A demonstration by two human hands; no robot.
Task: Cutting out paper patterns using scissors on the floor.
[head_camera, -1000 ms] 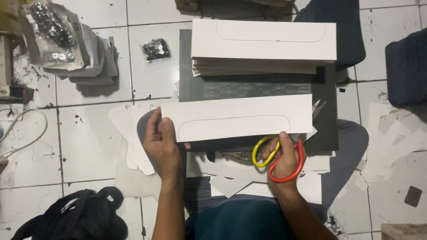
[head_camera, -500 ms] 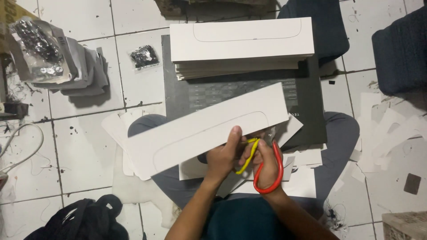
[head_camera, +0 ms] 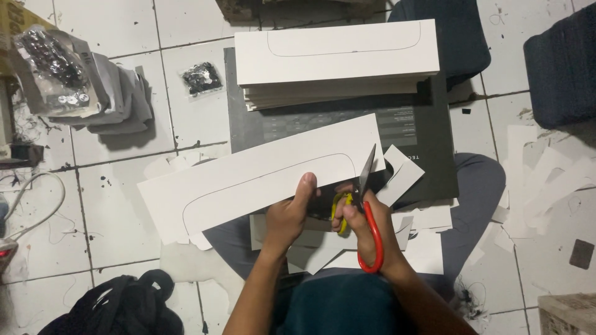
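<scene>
My left hand [head_camera: 290,216] pinches the near edge of a long white card sheet [head_camera: 248,177] with a rounded outline drawn on it; the sheet slants up to the right. My right hand [head_camera: 365,232] grips scissors with red and yellow handles [head_camera: 370,232], whose blades [head_camera: 366,170] are open at the sheet's right end. A stack of similar white card sheets [head_camera: 338,62] lies farther off on a dark flat board [head_camera: 428,161]. White offcuts [head_camera: 406,177] lie under and around my hands.
Small clear bags of dark parts [head_camera: 200,78] and a pile of grey packets [head_camera: 81,87] lie at the left on the tiled floor. A black bag [head_camera: 118,307] sits near left. Dark cushions [head_camera: 559,62] and paper scraps [head_camera: 546,186] are at the right.
The sheet has swung from level to slanted, and my left hand slid from its left part toward its right end. The scissors rose to the sheet's right edge with the blades open.
</scene>
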